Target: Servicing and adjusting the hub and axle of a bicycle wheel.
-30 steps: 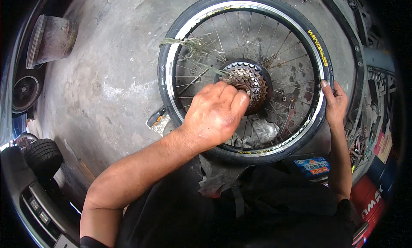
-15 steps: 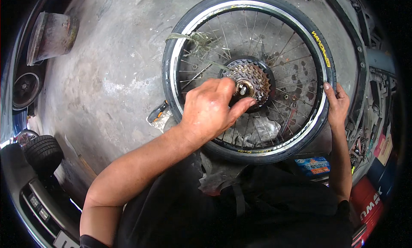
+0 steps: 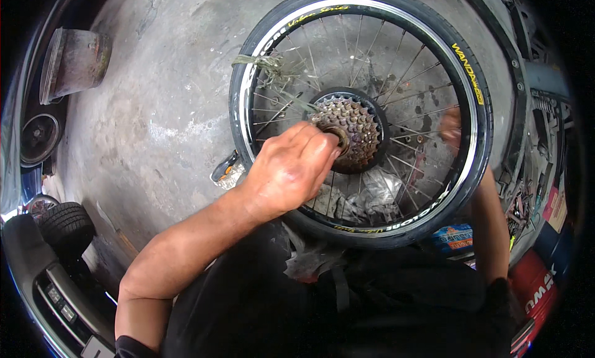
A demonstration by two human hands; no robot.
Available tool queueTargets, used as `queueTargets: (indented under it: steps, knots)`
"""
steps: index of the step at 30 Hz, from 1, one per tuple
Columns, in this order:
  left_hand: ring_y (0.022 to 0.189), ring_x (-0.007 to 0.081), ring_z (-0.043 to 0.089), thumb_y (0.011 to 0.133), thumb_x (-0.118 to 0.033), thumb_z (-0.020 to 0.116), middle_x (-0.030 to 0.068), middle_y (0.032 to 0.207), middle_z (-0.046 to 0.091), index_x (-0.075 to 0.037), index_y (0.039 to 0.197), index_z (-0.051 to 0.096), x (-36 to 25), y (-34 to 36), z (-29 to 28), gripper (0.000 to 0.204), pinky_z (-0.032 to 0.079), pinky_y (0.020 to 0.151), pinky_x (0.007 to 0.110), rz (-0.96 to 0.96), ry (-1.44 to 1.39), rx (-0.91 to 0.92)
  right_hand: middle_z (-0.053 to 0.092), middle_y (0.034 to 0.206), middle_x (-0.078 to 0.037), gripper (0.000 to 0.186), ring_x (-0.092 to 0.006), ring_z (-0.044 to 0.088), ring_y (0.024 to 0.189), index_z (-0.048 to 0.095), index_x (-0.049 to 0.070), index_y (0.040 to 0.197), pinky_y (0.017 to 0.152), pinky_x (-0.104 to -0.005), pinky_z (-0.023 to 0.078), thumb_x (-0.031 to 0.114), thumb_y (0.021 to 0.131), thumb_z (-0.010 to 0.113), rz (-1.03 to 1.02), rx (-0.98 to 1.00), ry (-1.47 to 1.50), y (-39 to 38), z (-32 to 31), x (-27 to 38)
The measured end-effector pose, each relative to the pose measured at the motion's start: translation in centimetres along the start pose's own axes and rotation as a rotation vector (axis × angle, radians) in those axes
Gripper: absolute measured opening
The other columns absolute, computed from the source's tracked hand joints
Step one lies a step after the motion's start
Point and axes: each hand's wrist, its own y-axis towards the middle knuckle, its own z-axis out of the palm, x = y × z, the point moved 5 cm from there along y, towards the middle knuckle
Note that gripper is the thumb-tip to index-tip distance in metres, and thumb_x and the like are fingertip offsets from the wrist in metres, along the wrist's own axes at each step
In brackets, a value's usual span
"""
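A bicycle wheel (image 3: 481, 132) with a black tyre and silver rim is raised in front of me, tilted. Its rusty, greasy rear sprocket cluster (image 3: 356, 122) faces up. My left hand (image 3: 286, 167) is closed at the hub centre, the fingers pinched round the axle end, which they mostly cover. Beyond the spokes, on the wheel's far side, my right hand (image 3: 451, 129) shows smeared by motion; its fingers cannot be made out. Frayed greenish string (image 3: 263, 62) is tied about the rim at the upper left and trails toward the sprockets.
Crumpled plastic (image 3: 379, 194) lies under the wheel, and a dark-handled tool (image 3: 225, 166) at its left. A grimy bucket (image 3: 83, 64) and a tyre (image 3: 67, 228) stand at left. A blue box (image 3: 453, 235) and a red container (image 3: 532, 282) are at right, near loose tools (image 3: 517, 212).
My right hand has left the tyre's outer right edge and moved inward behind the spokes. The wheel has turned and shifted slightly toward me. My left fingers have closed over the axle end.
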Motion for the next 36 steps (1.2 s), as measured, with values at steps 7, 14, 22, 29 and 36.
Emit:
queueTargets:
  steps: [7, 14, 22, 29, 36]
  knots:
    - [0.072, 0.0329, 0.067, 0.086, 0.007, 0.081, 0.0162, 0.088, 0.069, 0.003, 0.108, 0.066, -1.0, -2.0, -1.9, 0.026, 0.055, 0.064, 0.042, -0.123, 0.01, 0.04, 0.07, 0.135, -0.01, 0.062, -0.0211, 0.068, 0.12, 0.067, 0.004, 0.139, 0.108, -0.0348, 0.051, 0.046, 0.094, 0.074, 0.556, -0.189, -0.311, 9.8, 20.0, -15.6]
    - [0.08, 0.0336, 0.071, 0.092, -0.001, 0.079, 0.0149, 0.091, 0.068, 0.0, 0.106, 0.067, -0.2, -1.9, -2.2, 0.019, 0.056, 0.069, 0.043, -0.288, -0.064, -0.085, 0.077, 0.112, -0.008, 0.033, -0.0179, 0.071, 0.098, 0.074, 0.003, 0.121, 0.096, -0.0364, 0.056, 0.028, 0.104, 0.06, 0.21, -0.199, -0.212, 6.8, 15.6, -15.5]
    - [0.084, 0.0319, 0.073, 0.093, -0.004, 0.08, 0.0155, 0.094, 0.07, 0.002, 0.109, 0.067, 0.5, -2.3, -1.7, 0.021, 0.058, 0.071, 0.041, -0.348, -0.112, -0.076, 0.079, 0.107, -0.012, 0.033, -0.0203, 0.073, 0.088, 0.075, 0.002, 0.112, 0.082, -0.0369, 0.059, 0.025, 0.106, 0.052, 0.665, -0.392, -0.352, 8.9, 16.3, -15.3]
    - [0.076, 0.0295, 0.071, 0.091, -0.024, 0.088, 0.0142, 0.086, 0.068, -0.001, 0.098, 0.06, 0.9, -2.1, -0.9, 0.037, 0.058, 0.068, 0.042, -0.54, -0.057, 0.029, 0.079, 0.113, -0.015, 0.036, -0.0198, 0.078, 0.093, 0.072, -0.004, 0.121, 0.082, -0.0373, 0.067, 0.024, 0.107, 0.052, 0.613, -0.326, -0.348, 7.9, 17.4, -14.8]
    - [0.091, 0.0367, 0.069, 0.09, -0.005, 0.078, 0.0147, 0.097, 0.069, -0.001, 0.111, 0.064, 1.0, -1.3, -0.8, 0.026, 0.057, 0.075, 0.046, -0.186, 0.011, 0.053, 0.078, 0.104, -0.014, 0.034, -0.0232, 0.075, 0.086, 0.075, -0.002, 0.11, 0.081, -0.0406, 0.062, 0.024, 0.105, 0.054, 0.669, -0.395, -0.332, 8.8, 15.6, -15.5]
